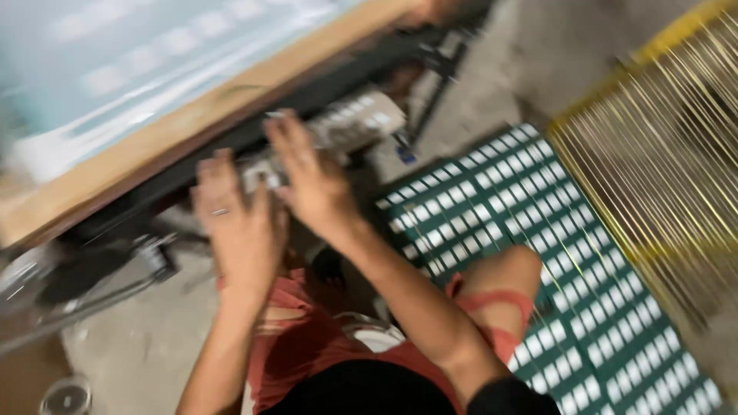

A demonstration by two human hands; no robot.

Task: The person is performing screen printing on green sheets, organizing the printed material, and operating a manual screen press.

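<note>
A pale printed sheet lies on the black bar under the wooden frame, and both hands rest flat on it, though blur hides its edges. The left hand and right hand press side by side, fingers spread apart and gripping nothing. Green printed sheets cover the floor nearby, beside a yellow wire rack.

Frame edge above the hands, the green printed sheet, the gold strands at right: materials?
Frame edge: looks like bare wood, tan and matt. Green sheet: probably paper or film, flat, with white printed rectangles. Gold strands: thin and shiny, wire or thread; blur leaves it open.
</note>
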